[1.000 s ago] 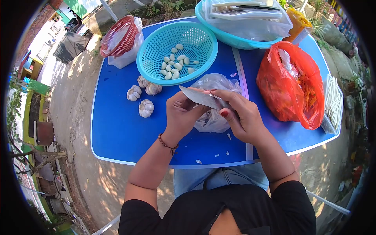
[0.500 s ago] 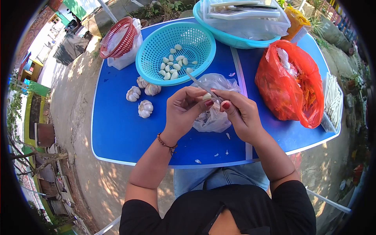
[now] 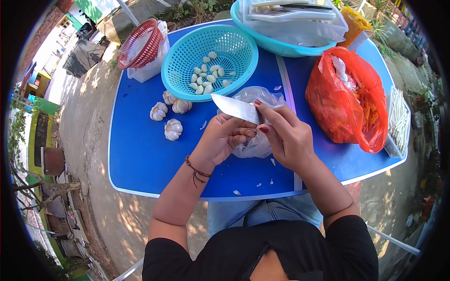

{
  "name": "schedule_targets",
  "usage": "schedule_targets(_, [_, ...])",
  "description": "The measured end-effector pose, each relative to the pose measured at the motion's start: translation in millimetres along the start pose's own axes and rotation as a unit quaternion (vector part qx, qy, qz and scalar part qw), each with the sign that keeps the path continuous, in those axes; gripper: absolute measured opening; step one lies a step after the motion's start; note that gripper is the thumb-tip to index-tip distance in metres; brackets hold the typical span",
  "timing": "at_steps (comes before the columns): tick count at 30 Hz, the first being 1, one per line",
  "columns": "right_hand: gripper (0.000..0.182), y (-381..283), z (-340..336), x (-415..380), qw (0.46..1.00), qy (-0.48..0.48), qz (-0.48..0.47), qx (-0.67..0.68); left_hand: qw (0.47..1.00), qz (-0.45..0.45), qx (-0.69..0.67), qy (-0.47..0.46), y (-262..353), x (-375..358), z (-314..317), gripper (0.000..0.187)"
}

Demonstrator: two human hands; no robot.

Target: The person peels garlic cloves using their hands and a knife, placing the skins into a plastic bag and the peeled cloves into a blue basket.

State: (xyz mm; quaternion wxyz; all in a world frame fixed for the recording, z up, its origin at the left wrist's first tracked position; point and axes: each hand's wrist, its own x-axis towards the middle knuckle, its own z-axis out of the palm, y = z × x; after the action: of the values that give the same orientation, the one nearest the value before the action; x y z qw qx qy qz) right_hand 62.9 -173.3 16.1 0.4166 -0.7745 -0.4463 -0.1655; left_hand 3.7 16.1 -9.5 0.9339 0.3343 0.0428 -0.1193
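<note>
My right hand [image 3: 286, 136] grips a knife [image 3: 236, 109], its broad blade pointing up and left with the flat side showing. My left hand [image 3: 227, 138] is closed just below the blade, fingers curled; whatever it holds is hidden. Beneath both hands lies a clear plastic bag [image 3: 255, 146]. Beyond them, a turquoise colander [image 3: 187, 51] holds several peeled garlic cloves [image 3: 199, 89]. Several whole garlic bulbs [image 3: 173, 129] sit on the blue table [image 3: 140, 159] left of my left hand.
A red plastic bag [image 3: 328, 110] and a container of white sticks [image 3: 398, 119] stand on the right. At the back are a turquoise basin [image 3: 276, 48] holding plastic boxes and, to the left, a red basket [image 3: 140, 44]. Peel scraps lie near the front edge.
The knife blade has turned from edge-on to showing its broad side. My left hand has moved slightly left and down. A small peel scrap now shows on the table beside the garlic bulbs.
</note>
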Motion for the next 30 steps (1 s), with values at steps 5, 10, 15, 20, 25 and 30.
schedule_targets(5, [0.041,-6,-1,-1,0.997,-0.027,-0.032,-0.062,0.995,0.061,-0.019,0.081,-2,-1,10,0.028])
schedule_targets(10, [0.040,-4,2,-2,0.999,-0.026,-0.029,-0.023,0.997,0.068,0.006,0.041,-2,1,0,0.034])
schedule_targets(15, [0.039,-3,2,-2,1.000,-0.016,-0.007,0.008,0.993,0.094,0.047,0.050,-2,0,7,0.035])
schedule_targets(20, [0.038,-3,3,-2,1.000,-0.004,0.002,0.018,0.991,0.106,0.066,0.056,0,-1,8,0.032])
schedule_targets(25, [0.036,-3,6,-2,1.000,0.008,0.015,0.026,0.990,0.110,0.068,0.063,1,-1,10,0.027])
schedule_targets(30, [0.030,0,-2,6,0.998,0.038,0.050,0.029,0.993,0.067,0.065,0.069,3,-2,10,0.026])
